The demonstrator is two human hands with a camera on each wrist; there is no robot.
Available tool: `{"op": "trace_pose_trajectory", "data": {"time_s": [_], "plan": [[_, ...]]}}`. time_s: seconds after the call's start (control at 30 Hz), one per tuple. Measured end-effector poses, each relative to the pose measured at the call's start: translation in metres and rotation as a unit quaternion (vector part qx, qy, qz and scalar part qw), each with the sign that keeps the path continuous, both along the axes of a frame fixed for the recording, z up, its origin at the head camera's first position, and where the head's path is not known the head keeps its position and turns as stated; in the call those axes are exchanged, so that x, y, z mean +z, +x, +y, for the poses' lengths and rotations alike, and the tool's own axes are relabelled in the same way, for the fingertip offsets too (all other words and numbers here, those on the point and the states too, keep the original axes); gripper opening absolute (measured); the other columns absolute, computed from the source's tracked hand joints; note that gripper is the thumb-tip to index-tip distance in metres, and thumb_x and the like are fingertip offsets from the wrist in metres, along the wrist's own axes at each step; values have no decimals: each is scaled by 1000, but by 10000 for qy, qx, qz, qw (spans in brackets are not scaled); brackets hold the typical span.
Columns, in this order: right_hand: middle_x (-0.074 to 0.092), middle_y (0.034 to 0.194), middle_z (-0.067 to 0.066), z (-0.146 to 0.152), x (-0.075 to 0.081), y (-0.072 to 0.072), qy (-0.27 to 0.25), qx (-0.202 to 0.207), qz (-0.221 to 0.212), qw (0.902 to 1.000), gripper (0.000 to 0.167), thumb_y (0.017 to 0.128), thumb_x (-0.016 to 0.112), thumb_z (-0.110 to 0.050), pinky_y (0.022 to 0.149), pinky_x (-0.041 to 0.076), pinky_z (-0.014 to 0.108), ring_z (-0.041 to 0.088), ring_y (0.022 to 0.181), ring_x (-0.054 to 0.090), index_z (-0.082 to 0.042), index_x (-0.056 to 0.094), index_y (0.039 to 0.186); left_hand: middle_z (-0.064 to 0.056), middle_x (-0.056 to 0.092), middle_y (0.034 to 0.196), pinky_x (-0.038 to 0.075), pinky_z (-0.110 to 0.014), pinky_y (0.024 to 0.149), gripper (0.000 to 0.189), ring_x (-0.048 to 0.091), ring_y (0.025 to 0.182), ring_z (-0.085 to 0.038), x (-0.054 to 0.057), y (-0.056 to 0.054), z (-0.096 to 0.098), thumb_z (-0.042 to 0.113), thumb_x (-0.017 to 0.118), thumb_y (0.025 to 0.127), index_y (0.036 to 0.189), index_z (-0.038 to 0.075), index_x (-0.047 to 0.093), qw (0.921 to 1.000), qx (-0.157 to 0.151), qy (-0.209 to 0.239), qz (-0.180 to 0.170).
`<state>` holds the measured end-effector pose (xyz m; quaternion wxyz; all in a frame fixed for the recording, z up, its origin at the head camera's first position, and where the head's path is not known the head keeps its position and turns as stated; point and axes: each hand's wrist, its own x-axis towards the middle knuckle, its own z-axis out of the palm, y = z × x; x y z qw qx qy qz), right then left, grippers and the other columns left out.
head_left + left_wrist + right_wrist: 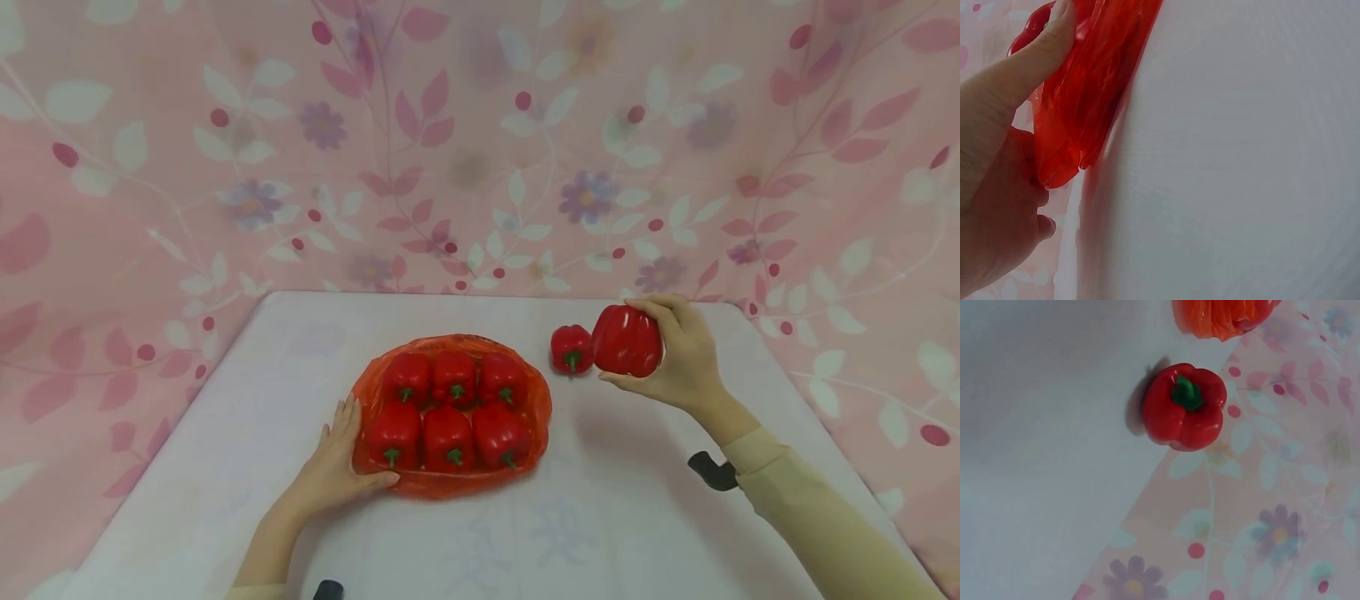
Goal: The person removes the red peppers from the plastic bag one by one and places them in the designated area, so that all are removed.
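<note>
In the head view, my right hand (pixel 686 362) grips a red bell pepper (pixel 628 342) between thumb and fingers, raised over the right part of the table. Just left of it, another bell pepper (pixel 572 348) lies on the tabletop with its green stem facing me. An open red-orange plastic bag (pixel 450 483) holds several more bell peppers (pixel 447 437), set in two rows of three. My left hand (pixel 337 458) rests spread against the bag's left side, thumb at its front edge. The left wrist view shows the thumb lying along the crinkled plastic (pixel 1091 94).
Under everything is a white-covered table (pixel 637 517). A pink floral cloth (pixel 480 167) hangs behind it and on both sides. Dark pieces (pixel 712 471) show by my right wrist and near the left forearm. In the right wrist view, a bell pepper (pixel 1185 407) lies near the table edge.
</note>
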<state>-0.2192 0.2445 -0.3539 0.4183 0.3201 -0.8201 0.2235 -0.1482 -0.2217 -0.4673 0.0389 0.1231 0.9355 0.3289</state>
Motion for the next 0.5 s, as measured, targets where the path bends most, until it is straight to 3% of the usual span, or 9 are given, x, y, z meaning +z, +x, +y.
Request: {"op": "trace_pose_trajectory", "data": {"time_s": [0.5], "plan": [[56, 120, 18, 25, -13, -8, 68, -435, -320, 9985, 93, 67, 65, -75, 80, 50, 57, 33, 110, 52, -2, 58, 126, -24, 1, 158, 2, -63, 111, 127, -6, 145, -39, -1, -1, 0, 56, 80, 68, 151, -7, 7, 10000, 31, -30, -64]]}}
